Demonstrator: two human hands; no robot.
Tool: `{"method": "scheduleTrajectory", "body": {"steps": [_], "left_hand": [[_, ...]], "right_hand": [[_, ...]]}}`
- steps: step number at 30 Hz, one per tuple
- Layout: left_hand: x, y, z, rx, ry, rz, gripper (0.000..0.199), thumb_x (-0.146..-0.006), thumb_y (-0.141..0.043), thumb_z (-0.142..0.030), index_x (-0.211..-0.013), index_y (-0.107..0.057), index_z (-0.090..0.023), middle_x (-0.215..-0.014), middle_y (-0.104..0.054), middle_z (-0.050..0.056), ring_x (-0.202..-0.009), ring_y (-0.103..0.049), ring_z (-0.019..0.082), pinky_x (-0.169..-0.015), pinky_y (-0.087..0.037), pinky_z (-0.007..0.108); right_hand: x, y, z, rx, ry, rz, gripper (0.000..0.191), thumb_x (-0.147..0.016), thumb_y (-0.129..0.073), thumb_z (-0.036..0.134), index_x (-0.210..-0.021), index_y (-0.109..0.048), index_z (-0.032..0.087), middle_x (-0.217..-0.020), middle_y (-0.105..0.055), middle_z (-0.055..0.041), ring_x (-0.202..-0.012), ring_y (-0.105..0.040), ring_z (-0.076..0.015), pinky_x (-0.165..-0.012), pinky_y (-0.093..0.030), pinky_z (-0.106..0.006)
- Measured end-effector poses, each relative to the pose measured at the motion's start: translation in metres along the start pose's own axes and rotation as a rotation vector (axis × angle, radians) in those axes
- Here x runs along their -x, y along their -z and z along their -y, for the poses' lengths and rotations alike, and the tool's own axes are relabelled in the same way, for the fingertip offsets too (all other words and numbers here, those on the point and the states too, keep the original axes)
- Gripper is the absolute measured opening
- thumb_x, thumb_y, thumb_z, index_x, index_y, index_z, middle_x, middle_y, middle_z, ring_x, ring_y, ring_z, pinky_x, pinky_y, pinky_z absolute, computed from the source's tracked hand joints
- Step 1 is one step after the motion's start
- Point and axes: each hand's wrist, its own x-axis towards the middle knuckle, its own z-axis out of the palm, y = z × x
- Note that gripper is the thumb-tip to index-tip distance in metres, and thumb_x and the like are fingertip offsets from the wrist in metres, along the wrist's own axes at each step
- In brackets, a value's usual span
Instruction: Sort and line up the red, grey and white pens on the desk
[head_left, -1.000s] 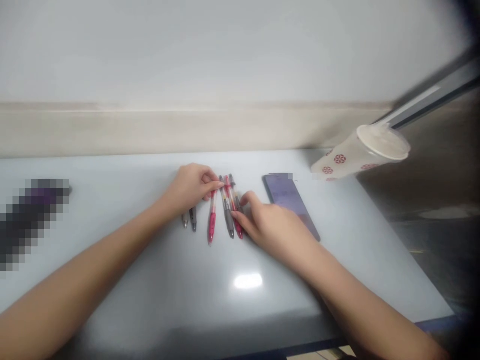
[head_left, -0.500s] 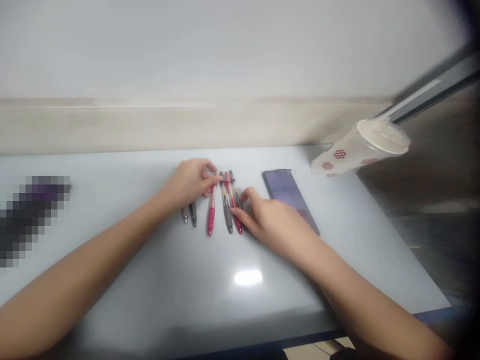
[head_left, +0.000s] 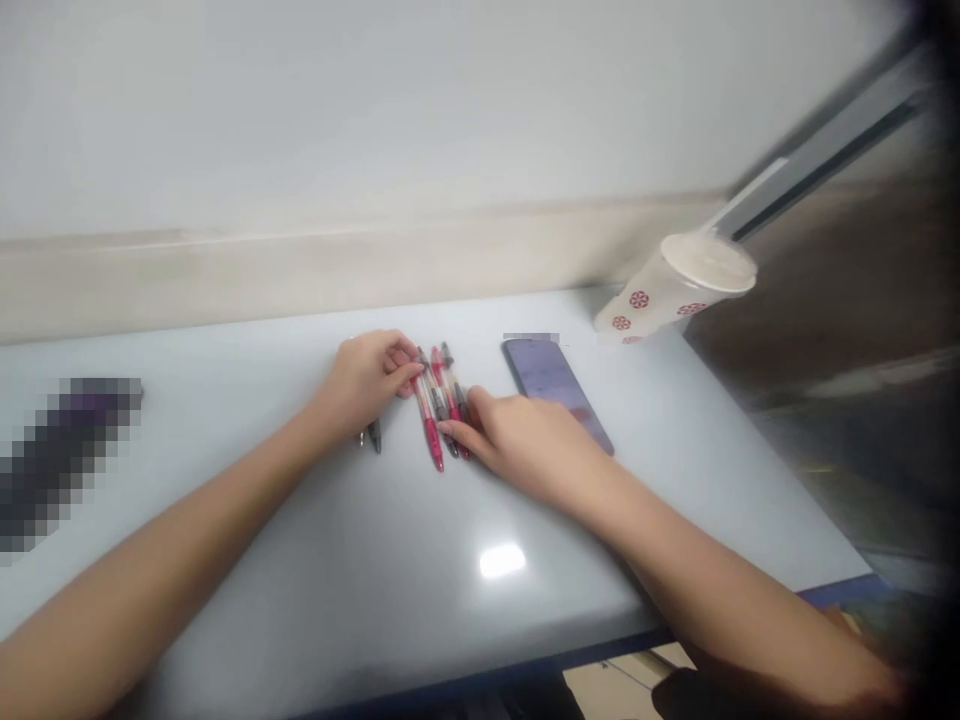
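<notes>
Several red and dark pens lie close together on the white table. My left hand (head_left: 375, 375) pinches the upper end of the leftmost red pen (head_left: 433, 440), whose lower tip points toward me. Beside it are a dark grey pen (head_left: 439, 400) and another red pen (head_left: 439, 362), partly covered. My right hand (head_left: 487, 430) has its thumb and curled fingers around the right side of this group, touching the pens' lower parts. Below my left wrist, the ends of a dark pen (head_left: 375, 436) and a clear-tipped pen (head_left: 362, 438) stick out.
A phone (head_left: 559, 385) lies right of the pens, partly behind my right hand. A patterned lidded cup (head_left: 660, 295) stands at the back right. A blurred dark object (head_left: 67, 450) lies at the left. The wall (head_left: 300, 270) borders the table's back.
The red pen in my left hand now leans against the others, with its gap closed. My right hand has shifted left with its pens. The whole view has turned slightly.
</notes>
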Motion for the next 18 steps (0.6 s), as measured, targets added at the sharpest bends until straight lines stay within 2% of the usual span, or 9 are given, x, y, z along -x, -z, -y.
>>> {"method": "scheduleTrajectory", "body": {"steps": [6,10,12,15,18], "left_hand": [[0.001,-0.004,-0.003,-0.067,-0.03,-0.009,0.009,-0.089,-0.065,-0.029,-0.092,-0.068,-0.022,-0.076,-0.07,0.001,-0.07,-0.066,0.018,-0.075,-0.054,0.032],[-0.001,-0.004,0.0,-0.171,-0.15,-0.163,0.009,-0.09,-0.064,-0.029,-0.093,-0.068,-0.022,-0.094,-0.069,0.006,-0.084,-0.065,0.021,-0.084,-0.051,0.033],[-0.002,0.003,0.001,-0.261,-0.175,-0.235,0.011,-0.091,-0.063,-0.032,-0.092,-0.066,-0.022,-0.095,-0.067,0.007,-0.088,-0.064,0.022,-0.085,-0.049,0.034],[-0.003,0.017,0.004,-0.43,-0.06,-0.234,0.019,-0.091,-0.066,-0.041,-0.09,-0.061,-0.023,-0.083,-0.063,0.006,-0.087,-0.064,0.027,-0.081,-0.047,0.035],[-0.002,0.025,0.009,-0.563,0.082,-0.191,0.031,-0.086,-0.071,-0.052,-0.09,-0.058,-0.024,-0.076,-0.061,0.006,-0.088,-0.065,0.033,-0.076,-0.047,0.036]], "right_hand": [[0.002,-0.002,-0.001,0.01,0.027,-0.004,0.042,-0.107,-0.045,0.053,-0.103,-0.063,0.015,-0.073,-0.067,-0.0078,-0.06,-0.062,-0.0206,-0.055,-0.03,-0.028],[0.002,-0.003,0.0,-0.006,0.03,-0.006,0.04,-0.106,-0.047,0.051,-0.104,-0.065,0.016,-0.075,-0.069,-0.008,-0.062,-0.062,-0.0215,-0.055,-0.03,-0.029],[0.003,-0.002,0.001,-0.006,0.015,-0.015,0.04,-0.106,-0.047,0.051,-0.101,-0.066,0.016,-0.076,-0.069,-0.008,-0.062,-0.061,-0.0211,-0.055,-0.028,-0.029],[0.005,-0.001,0.001,-0.003,0.04,-0.047,0.036,-0.106,-0.05,0.048,-0.1,-0.065,0.016,-0.074,-0.069,-0.0066,-0.059,-0.059,-0.019,-0.054,-0.025,-0.028],[0.007,0.0,0.001,-0.039,0.179,-0.062,0.025,-0.106,-0.052,0.04,-0.1,-0.062,0.018,-0.072,-0.067,-0.0028,-0.055,-0.054,-0.0151,-0.054,-0.023,-0.027]]}}
